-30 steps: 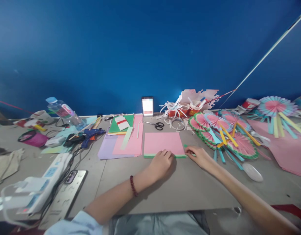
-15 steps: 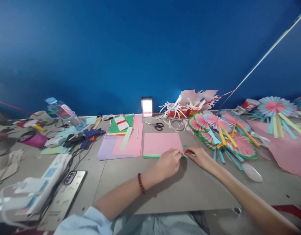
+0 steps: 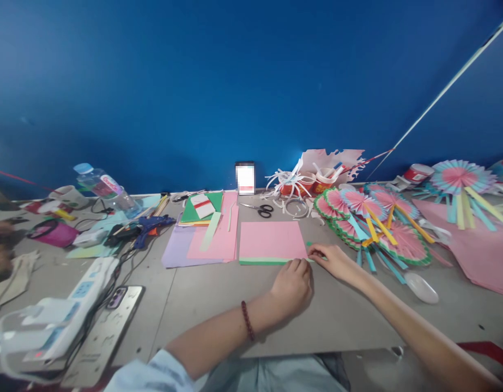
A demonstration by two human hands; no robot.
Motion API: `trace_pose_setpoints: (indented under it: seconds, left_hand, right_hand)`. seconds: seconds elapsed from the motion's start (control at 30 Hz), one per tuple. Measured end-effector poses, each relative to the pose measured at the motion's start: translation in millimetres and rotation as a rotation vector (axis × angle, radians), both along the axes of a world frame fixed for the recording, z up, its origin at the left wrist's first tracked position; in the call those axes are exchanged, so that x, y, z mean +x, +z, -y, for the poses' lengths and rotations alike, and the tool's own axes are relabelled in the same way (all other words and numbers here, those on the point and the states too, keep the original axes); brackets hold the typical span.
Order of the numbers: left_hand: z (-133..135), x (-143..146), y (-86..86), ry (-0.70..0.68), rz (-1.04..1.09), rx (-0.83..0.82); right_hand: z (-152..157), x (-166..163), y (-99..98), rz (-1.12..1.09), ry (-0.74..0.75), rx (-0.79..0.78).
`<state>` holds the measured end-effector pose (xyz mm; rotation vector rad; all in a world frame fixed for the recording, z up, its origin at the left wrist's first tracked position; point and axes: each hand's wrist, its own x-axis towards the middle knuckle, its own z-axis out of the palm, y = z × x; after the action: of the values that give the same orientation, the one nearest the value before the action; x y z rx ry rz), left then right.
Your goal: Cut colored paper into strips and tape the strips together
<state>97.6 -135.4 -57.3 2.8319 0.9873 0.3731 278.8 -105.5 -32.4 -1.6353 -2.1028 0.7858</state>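
Note:
A pink paper sheet [image 3: 271, 238] lies flat in front of me, with a green paper strip [image 3: 259, 262] along its near edge. My left hand [image 3: 292, 286], wearing a dark red bead bracelet on the wrist, is closed with its fingers curled down at the near right part of that edge. What its fingertips hold, if anything, is hidden. At the right end of the strip, my right hand [image 3: 328, 258] is closed in a pinch, thumb and forefinger together at the paper's corner. A small green scrap [image 3: 309, 243] shows just above these fingers.
Black-handled scissors [image 3: 265, 210] lie beyond the sheet. Stacked coloured papers [image 3: 177, 245], a glue gun [image 3: 151, 227], a power strip [image 3: 79, 299] and a phone [image 3: 108, 332] are leftward. Pleated paper fans [image 3: 402, 239] and a white spoon [image 3: 422, 287] are rightward. Another person's hand [image 3: 1, 234] shows far left.
My left hand has moved slightly right and toward me, uncovering more of the sheet's near edge. My right hand has stayed in place. The other person's hand has moved a little.

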Motion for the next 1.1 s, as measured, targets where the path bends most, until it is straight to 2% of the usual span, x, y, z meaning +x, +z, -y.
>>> trace_pose_setpoints:
  seconds: [0.2,0.53,0.9,1.1]
  left_hand:
    - [-3,0,5.2,0.001,-0.003,-0.038]
    - [-3,3,2.7,0.066,0.001,-0.077]
    - [-6,8,-2.6,0.018,-0.102,0.026]
    - [-5,10,-6.3,0.023,-0.105,0.067]
  right_hand:
    - [-1,6,0.5,-0.009,-0.032,-0.057]
    - [0,1,1.4,0.017,-0.077,-0.069]
    - [4,-2,-0.6,0.047,-0.115,-0.063]
    - [10,-5,-13.1,0.048,-0.126,0.042]
